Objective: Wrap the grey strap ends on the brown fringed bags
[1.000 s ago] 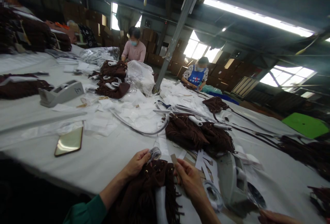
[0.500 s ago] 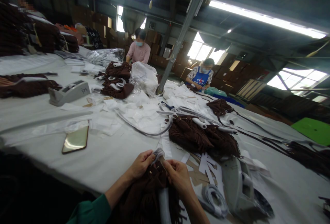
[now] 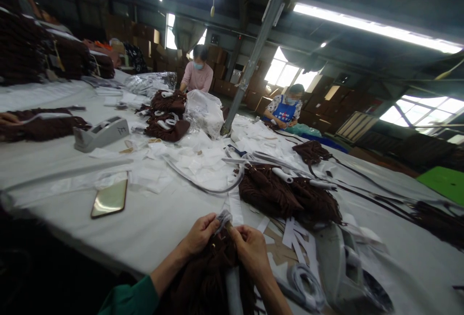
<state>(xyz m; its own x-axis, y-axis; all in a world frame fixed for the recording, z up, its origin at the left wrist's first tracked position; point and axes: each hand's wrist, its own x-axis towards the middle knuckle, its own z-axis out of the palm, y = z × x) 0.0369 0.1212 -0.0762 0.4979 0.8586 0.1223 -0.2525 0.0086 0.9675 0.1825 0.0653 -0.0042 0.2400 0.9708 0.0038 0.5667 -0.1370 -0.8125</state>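
A dark brown fringed bag (image 3: 205,281) lies at the near table edge under both my hands. My left hand (image 3: 198,234) pinches a small wad of whitish wrapping (image 3: 223,218) at the top of the bag. Against the same wad from the right sits my right hand (image 3: 251,250), its fingers closed on the wrapping. A white strip (image 3: 233,292) runs down the bag's front between my wrists.
A grey tape dispenser (image 3: 342,270) and a tape roll (image 3: 303,283) sit right of my hands. Brown fringed bags (image 3: 290,198) and white paper scraps (image 3: 195,160) lie beyond. A phone (image 3: 109,198) rests at left near another dispenser (image 3: 101,133). Two people (image 3: 198,71) work at the far side.
My right hand has moved left from the bag's side to meet my left hand at the whitish wrapping. The camera view has shifted slightly.
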